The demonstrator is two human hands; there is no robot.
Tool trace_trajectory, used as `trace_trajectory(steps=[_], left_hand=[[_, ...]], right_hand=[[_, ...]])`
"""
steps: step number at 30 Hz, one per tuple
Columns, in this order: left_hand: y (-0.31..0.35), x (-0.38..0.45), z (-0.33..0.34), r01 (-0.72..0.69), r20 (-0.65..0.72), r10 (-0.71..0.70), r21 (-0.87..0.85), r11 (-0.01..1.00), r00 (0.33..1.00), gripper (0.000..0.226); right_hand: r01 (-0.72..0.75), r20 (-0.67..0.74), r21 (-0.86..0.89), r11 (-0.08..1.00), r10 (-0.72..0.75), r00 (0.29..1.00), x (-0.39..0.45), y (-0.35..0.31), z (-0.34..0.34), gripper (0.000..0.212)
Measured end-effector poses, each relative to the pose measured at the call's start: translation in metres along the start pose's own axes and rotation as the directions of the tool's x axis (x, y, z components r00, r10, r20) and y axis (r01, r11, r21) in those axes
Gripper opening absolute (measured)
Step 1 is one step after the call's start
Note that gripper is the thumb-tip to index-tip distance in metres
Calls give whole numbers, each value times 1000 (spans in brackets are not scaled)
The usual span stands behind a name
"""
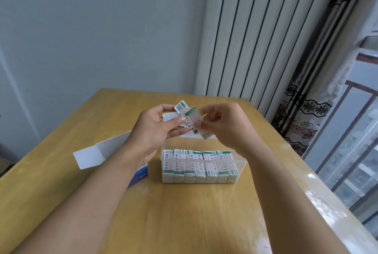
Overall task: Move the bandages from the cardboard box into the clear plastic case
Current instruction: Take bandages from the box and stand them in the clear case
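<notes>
At the left, the cardboard box (114,151) lies on its side on the wooden table (184,213), white inside, blue on its outer face, one flap folded open toward the left edge. Its long axis runs from near-left to far-right; how much it still contains cannot be told.

The left hand (155,129) curls its fingers and thumb around a small bunch of wrapped bandages (181,108), white strips with green end bands and dark print, tilted so their upper ends point away and to the right. How many are in the bunch cannot be counted.

The right hand (223,123) pinches more strips (196,123) between thumb and fingertips, these slanting down to the right.

Both hands hover above the clear plastic case (202,165), which stands open on the table just right of the box. Inside, about seven stacks of bandages (198,156) stand side by side in a left-to-right row.
</notes>
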State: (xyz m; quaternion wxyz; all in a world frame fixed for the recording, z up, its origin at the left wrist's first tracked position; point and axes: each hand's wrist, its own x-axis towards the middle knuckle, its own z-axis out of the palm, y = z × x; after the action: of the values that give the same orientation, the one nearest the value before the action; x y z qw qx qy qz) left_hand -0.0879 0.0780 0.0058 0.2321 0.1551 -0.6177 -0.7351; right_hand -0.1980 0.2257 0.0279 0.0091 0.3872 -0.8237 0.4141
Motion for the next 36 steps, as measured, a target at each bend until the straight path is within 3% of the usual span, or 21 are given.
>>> trace_trajectory(steps=[7, 12, 17, 21, 26, 28, 33, 36], left_hand=[[-1, 0, 1, -24, -79, 28, 52, 998, 997, 19], [1, 1, -2, -5, -67, 6, 6, 1000, 998, 12], [-1, 2, -3, -28, -104, 29, 6, 1000, 994, 7], [0, 3, -4, -51, -140, 59, 58, 997, 988, 20], [-1, 0, 0, -72, -83, 92, 216, 974, 992, 10], [0, -2, 2, -63, -77, 77, 170, 983, 994, 16], [4, -3, 4, 32, -27, -39, -214, 976, 999, 29], [0, -6, 10, 30, 49, -24, -110, 993, 998, 28]], right_hand=[[-58, 106, 92, 994, 48, 993, -4, -4, 0, 7], [-123, 85, 220, 968, 106, 991, -3, -8, 1, 6], [-238, 158, 551, 800, 181, 971, -2, -8, -5, 5], [-237, 189, 538, 809, 159, 969, -2, -9, -3, 10], [-265, 334, 391, 881, 132, 933, -5, -10, 1, 11], [-263, 317, 387, 884, 140, 938, -6, -13, 5, 15], [-213, 150, 474, 855, 161, 976, -5, -14, 8, 22], [-192, 89, 495, 847, 171, 981, -5, -16, 9, 27]])
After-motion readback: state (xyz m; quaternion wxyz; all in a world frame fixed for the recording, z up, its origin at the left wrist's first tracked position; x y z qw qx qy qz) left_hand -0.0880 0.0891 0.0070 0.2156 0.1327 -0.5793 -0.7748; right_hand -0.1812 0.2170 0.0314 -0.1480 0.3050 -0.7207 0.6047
